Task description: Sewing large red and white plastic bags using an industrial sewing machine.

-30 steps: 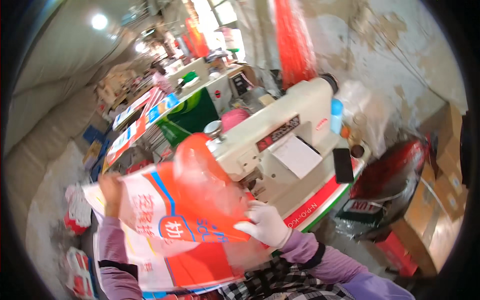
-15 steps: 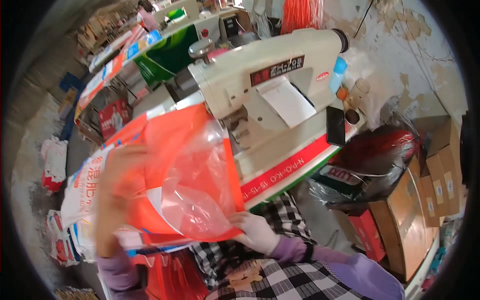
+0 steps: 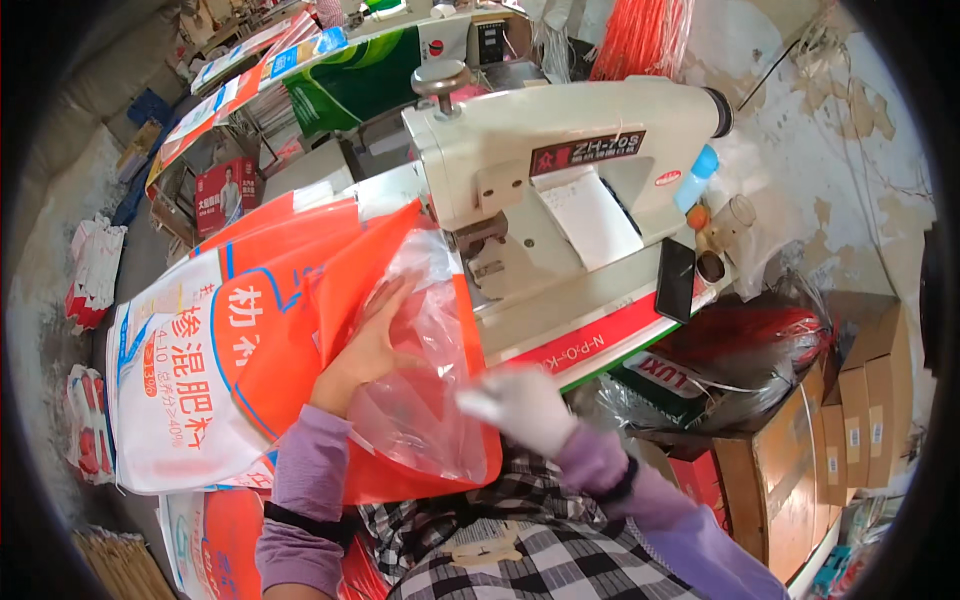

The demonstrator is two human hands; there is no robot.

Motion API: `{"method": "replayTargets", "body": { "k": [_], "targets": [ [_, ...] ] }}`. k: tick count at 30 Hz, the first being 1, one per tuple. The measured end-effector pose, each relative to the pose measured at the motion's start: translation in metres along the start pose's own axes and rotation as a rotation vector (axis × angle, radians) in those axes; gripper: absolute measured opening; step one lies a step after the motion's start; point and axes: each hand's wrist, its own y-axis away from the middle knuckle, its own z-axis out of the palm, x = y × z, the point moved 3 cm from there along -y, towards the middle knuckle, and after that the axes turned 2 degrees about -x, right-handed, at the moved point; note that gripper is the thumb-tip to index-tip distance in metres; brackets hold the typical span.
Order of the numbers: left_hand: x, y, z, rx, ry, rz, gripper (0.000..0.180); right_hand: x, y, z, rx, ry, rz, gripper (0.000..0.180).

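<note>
A large orange and white printed sack [image 3: 250,330] lies spread on top of a stack of similar sacks. Its orange side is folded back, baring a clear plastic liner [image 3: 425,375]. My bare left hand [image 3: 372,345] reaches into the fold with fingers and thumb apart, touching the liner and the orange sheet. In a white glove, my right hand [image 3: 520,408] is smeared by motion at the sack's right edge; its grip does not show. Just beyond the sack's far right corner stands a cream sewing machine [image 3: 490,140], with its needle area [image 3: 485,255] beside the sack.
A black phone [image 3: 675,280], a brown cup [image 3: 710,265] and a light blue bottle [image 3: 697,175] sit on the machine bench's right side. Cardboard boxes [image 3: 790,480] and a plastic-wrapped bundle [image 3: 740,345] stand at the right. Orange strands [image 3: 640,40] hang behind the machine.
My left hand has moved right across the sack onto the liner. My right hand has risen from the sack's near right corner. The printed left part of the sack shows more fully.
</note>
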Motion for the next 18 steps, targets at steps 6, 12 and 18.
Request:
{"method": "replayTargets", "body": {
  "k": [6, 12, 18],
  "targets": [
    [-0.031, -0.014, 0.029, 0.093, -0.134, -0.323, 0.055, -0.009, -0.107, 0.018, 0.482, 0.491, -0.213, 0.024],
    [-0.060, 0.001, 0.009, 0.463, 0.046, -0.248, 0.023, 0.015, -0.079, 0.027, 0.478, -0.198, -0.020, 0.011],
    [-0.066, -0.014, 0.002, 0.450, -0.379, -0.223, 0.014, -0.002, -0.081, 0.016, 0.499, 0.092, -0.463, 0.009]
  ]
}}
